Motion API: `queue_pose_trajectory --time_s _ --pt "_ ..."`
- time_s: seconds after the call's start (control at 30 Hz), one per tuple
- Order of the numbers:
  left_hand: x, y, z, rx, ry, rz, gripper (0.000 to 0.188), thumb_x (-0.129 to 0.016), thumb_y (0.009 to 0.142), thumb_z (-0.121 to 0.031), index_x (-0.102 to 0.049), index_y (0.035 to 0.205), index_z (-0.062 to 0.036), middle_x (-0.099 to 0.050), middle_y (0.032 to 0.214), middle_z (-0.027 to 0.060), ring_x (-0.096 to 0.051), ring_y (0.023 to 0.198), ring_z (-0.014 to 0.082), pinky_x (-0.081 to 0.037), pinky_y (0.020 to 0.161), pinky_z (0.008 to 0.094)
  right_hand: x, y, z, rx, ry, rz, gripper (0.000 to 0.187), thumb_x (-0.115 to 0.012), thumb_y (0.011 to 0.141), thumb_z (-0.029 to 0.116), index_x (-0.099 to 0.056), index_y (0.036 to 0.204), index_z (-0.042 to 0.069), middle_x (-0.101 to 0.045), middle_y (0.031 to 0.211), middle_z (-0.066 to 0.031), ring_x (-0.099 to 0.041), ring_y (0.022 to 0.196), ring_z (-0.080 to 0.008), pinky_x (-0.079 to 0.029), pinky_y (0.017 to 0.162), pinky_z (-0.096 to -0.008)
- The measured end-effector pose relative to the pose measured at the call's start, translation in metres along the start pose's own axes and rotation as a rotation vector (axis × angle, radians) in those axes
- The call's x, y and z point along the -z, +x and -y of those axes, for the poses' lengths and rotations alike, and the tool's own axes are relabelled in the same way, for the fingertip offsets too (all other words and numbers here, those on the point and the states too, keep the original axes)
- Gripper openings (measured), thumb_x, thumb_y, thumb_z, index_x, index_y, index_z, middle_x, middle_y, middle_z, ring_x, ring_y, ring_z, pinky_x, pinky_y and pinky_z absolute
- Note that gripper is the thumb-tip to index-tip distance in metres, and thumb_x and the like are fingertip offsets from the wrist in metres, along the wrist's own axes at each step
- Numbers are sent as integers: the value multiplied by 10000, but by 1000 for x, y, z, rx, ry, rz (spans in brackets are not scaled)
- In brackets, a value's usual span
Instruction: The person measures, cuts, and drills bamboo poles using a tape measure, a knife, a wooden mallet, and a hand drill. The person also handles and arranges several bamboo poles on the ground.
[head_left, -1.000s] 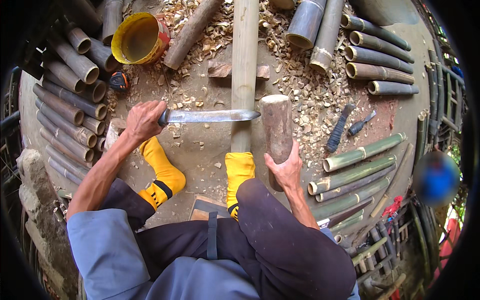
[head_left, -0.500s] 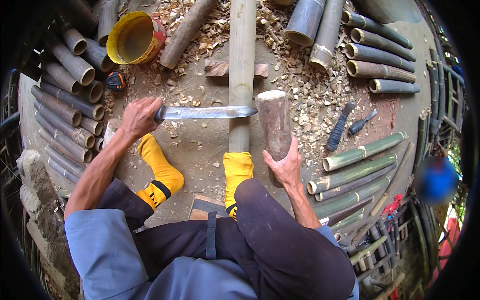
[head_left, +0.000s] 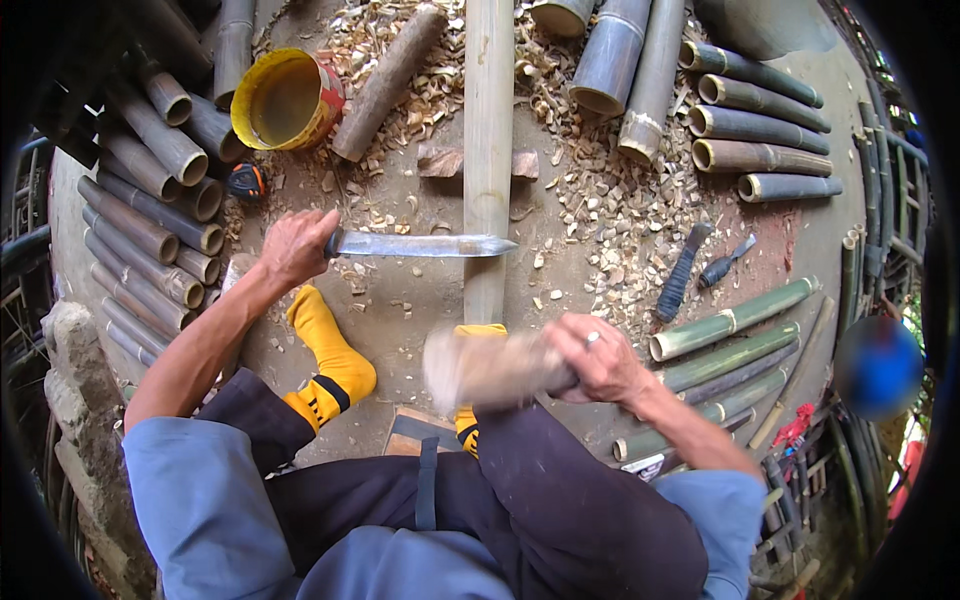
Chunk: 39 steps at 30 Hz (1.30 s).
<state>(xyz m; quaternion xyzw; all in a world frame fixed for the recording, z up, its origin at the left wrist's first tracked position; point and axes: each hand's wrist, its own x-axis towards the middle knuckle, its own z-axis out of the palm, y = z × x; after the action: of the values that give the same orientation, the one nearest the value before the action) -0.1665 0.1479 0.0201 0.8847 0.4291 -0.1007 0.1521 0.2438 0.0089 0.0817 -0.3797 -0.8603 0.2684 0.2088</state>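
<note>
My left hand [head_left: 298, 245] is closed round the dark handle of a long knife [head_left: 420, 245]. The blade lies level across a pale bamboo pole [head_left: 487, 150], its tip just past the pole's right edge. A wood block [head_left: 440, 162] sits under the pole farther up, and my right foot in a yellow sock [head_left: 480, 329] is at the pole's near end. My right hand [head_left: 597, 360], with a ring on one finger, grips the handle of a thick wooden mallet [head_left: 490, 368]. The mallet is blurred, pointing left above my right knee, apart from the knife.
A yellow bucket [head_left: 243, 110] and a tape measure [head_left: 246, 181] stand at the left beside stacked bamboo tubes [head_left: 150, 232]. Wood shavings [head_left: 620, 220] cover the ground. Two dark-handled tools [head_left: 684, 272] lie at the right, near green bamboo lengths [head_left: 735, 318] and a row of dark tubes [head_left: 760, 122].
The mallet has swung from upright beside the pole to lying leftward, nearer my body. My right hand has turned over with it. The knife remains across the pole.
</note>
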Motion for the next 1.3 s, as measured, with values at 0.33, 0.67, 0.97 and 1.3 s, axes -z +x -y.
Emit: queue_pose_trajectory --time_s 0.33,0.67,0.97,1.3 --pt "-4 7 5 -1 28 -39 259 -630 617 -52 -469 820 -66 -552 747 119 -569 727 318 -440 639 426 5 52 18 411 73 372 342 -544 817 137 -532 1149 55 -587 818 -137 -624 761 -285 -529 643 -395" --pt "-12 3 2 -62 43 -111 236 -621 627 -58 -478 815 -73 -552 727 104 -576 719 302 -442 626 418 -15 60 9 401 -56 338 432 -619 783 205 -469 1156 46 -566 876 -116 -592 754 -239 -507 592 -392" --pt "-10 9 4 -64 69 -54 242 -619 664 -85 -505 878 -87 -583 748 85 -607 731 270 -455 626 399 -6 66 9 141 -210 536 496 -635 795 189 -422 1226 68 -570 913 -133 -608 797 -279 -533 611 -374" --pt "-9 20 10 -56 35 -92 283 -643 595 -52 -486 830 -77 -561 727 94 -586 728 287 -447 638 403 -3 77 29 408 -120 119 342 -572 742 157 -569 1076 79 -532 752 -82 -573 636 -195 -490 571 -360"
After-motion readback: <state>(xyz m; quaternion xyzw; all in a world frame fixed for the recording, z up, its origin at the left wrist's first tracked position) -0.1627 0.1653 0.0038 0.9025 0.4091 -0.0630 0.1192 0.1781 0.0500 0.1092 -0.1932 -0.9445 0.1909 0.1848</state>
